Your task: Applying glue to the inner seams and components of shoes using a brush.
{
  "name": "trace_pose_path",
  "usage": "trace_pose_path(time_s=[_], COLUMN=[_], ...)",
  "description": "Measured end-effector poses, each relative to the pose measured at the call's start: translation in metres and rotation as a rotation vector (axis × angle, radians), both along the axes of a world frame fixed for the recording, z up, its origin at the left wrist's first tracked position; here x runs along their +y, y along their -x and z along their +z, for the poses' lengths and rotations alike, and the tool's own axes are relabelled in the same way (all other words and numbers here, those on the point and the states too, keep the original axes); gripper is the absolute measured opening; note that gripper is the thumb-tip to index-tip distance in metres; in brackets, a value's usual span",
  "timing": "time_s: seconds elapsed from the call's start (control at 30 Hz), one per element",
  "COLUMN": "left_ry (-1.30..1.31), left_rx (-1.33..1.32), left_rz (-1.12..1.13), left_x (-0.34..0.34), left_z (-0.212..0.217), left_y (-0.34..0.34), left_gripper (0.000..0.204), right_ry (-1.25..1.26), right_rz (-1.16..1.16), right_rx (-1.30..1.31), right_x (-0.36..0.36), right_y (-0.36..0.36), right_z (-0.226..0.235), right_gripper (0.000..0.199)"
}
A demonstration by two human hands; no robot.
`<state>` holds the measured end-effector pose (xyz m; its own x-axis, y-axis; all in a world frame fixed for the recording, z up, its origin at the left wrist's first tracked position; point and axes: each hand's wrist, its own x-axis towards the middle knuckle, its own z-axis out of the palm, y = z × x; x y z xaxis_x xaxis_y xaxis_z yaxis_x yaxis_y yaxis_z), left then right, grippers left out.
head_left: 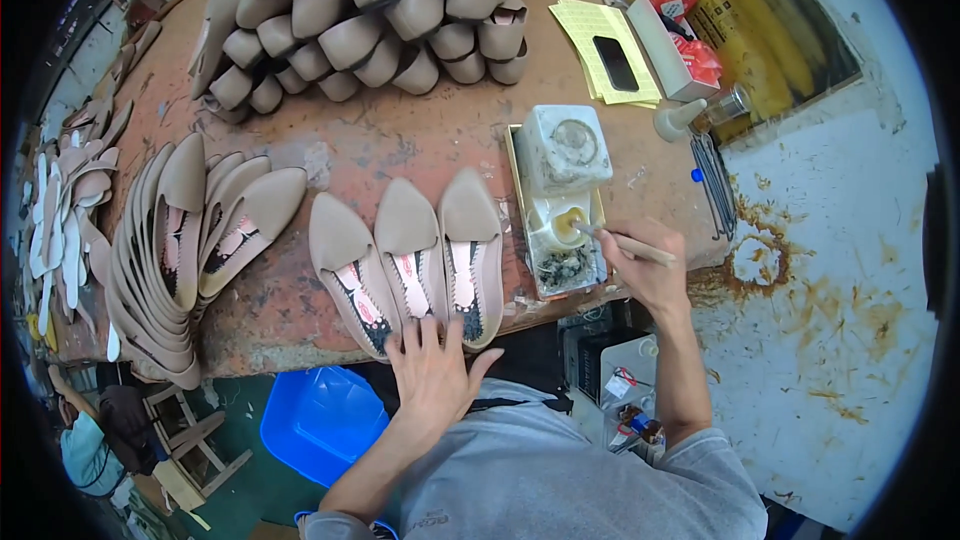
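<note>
Three taupe pointed flat shoes lie side by side on the worn workbench (pixel 340 155), toes pointing away: a left one (pixel 338 227), a middle one (pixel 406 215) and a right one (pixel 469 205). Their insides show pale pink and black patches. My left hand (pixel 432 380) rests with fingers spread at their heel ends. In my right hand (pixel 652 265) is a brush (pixel 645 250) with a pale handle, its tip at a small cup of yellowish glue (pixel 570 224). The cup sits in a shallow tray (pixel 517 168), beside a glue-smeared white square container (pixel 566 152).
A heap of taupe shoes (pixel 385 35) covers the back. Nested shoe uppers (pixel 150 280) and white insole pieces (pixel 48 230) lie left. A phone (pixel 615 63) rests on yellow papers (pixel 590 30) near an open box (pixel 672 65). Below stands a blue bin (pixel 322 425); another person (pixel 92 455) is lower left.
</note>
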<state>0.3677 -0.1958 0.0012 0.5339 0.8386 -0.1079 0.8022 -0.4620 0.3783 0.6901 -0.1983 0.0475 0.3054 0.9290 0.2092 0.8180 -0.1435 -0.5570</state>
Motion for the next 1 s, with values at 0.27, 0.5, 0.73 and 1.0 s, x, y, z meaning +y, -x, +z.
trace_pose_path(time_s=[0.27,0.5,0.73,1.0], left_ry=[-0.377,-0.371,-0.337,-0.186], left_rx=[0.012,0.03,-0.087,-0.192], left_rz=[-0.371,-0.399,-0.294,-0.27], left_x=[0.134,0.145,0.139,0.149], left_z=[-0.075,-0.08,-0.063,-0.044], left_y=[-0.085,-0.083,-0.081,-0.041], left_gripper=[0.063,0.053,0.051,0.041], right_ry=[-0.04,-0.096,-0.067,-0.097], right_rz=[0.157,0.177,0.335,0.331], right_rx=[-0.163,-0.319,-0.408,-0.332], right_x=[0.007,0.004,-0.001,-0.001], right_y=[0.017,0.024,0.025,0.019], right_z=[-0.002,0.019,0.02,0.017], right_gripper=[0.006,0.007,0.005,0.005])
